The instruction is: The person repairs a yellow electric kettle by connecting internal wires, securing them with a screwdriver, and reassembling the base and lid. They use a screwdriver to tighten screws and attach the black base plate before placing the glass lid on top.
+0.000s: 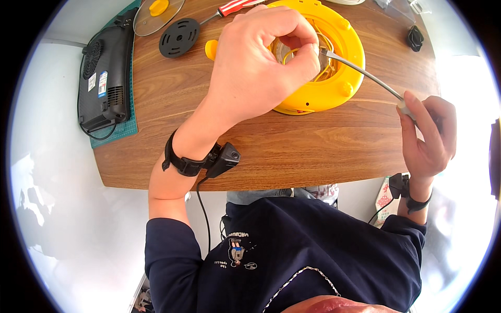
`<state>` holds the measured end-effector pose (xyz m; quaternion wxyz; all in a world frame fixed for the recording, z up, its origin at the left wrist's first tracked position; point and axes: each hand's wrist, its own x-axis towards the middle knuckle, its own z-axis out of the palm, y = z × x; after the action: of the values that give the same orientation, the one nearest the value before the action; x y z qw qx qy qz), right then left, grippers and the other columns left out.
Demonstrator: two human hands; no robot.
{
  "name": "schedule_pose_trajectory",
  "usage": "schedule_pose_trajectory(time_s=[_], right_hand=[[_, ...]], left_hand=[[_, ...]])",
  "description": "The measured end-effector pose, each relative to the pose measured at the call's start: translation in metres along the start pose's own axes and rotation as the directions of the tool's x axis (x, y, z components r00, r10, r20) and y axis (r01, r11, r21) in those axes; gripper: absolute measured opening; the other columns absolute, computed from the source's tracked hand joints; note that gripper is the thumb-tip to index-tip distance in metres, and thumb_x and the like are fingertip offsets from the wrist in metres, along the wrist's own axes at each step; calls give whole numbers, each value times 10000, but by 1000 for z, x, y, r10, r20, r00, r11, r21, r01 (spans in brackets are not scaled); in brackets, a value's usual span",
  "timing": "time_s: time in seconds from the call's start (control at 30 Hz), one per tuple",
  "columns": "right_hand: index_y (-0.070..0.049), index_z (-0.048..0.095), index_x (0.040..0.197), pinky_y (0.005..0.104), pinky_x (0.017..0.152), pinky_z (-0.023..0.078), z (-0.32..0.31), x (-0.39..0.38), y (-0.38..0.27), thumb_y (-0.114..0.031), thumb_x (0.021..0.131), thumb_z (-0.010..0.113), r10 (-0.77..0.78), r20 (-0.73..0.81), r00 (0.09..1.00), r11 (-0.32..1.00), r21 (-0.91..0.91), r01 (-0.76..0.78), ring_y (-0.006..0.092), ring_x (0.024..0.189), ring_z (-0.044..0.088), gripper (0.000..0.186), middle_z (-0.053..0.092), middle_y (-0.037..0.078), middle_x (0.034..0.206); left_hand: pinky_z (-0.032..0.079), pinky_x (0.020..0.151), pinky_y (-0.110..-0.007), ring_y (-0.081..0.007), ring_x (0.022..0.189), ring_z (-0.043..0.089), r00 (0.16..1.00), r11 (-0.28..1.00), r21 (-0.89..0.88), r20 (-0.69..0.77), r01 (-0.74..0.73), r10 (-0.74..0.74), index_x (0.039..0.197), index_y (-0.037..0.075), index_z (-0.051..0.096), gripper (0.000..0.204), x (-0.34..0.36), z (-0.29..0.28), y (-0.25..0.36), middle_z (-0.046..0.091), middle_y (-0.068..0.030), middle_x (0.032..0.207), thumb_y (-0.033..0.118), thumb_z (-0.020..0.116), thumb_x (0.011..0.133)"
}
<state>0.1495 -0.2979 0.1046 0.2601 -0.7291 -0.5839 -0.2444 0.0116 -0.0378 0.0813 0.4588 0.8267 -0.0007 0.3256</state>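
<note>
A yellow round plastic housing (350, 57) lies on the table with its hollow side up, and yellow wires show inside it. My left hand (263, 60) is over its left part, thumb and forefinger pinched together above the opening; what they hold is too small to make out. Much of the housing is hidden behind this hand. My right hand (430, 130), off to the right, grips the pale handle of a long tool with a thin metal shaft (365, 72). The tool's flattened tip reaches my left fingertips over the opening.
A black slotted disc (179, 38) and a red-and-white-handled screwdriver (237, 7) lie at the far left, near a glass lid (156, 22). A black appliance base (107, 73) sits on a green mat (125, 129). A small black knob (415, 38) is at the far right.
</note>
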Motion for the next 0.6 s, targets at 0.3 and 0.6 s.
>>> schedule_pose_trajectory(time_s=[0.3,0.6], right_hand=[[-66,819,1070,264,578,448,4,-16,-20,100,675,870,-6,-48,999,982,-191,-4,145,724,565,431,591,64,946],[-89,834,1015,253,524,380,6,-19,-21,10,708,910,12,-75,997,989,-146,-23,139,701,538,331,537,56,949]], left_hand=[[447,646,-257,-110,690,567,994,987,-125,-39,97,-102,820,33,645,56,-3,5,-3,631,-36,766,23,700,824],[454,647,-258,-111,684,565,995,995,-43,-42,89,-91,811,36,625,66,-2,5,-1,622,-38,765,15,687,816]])
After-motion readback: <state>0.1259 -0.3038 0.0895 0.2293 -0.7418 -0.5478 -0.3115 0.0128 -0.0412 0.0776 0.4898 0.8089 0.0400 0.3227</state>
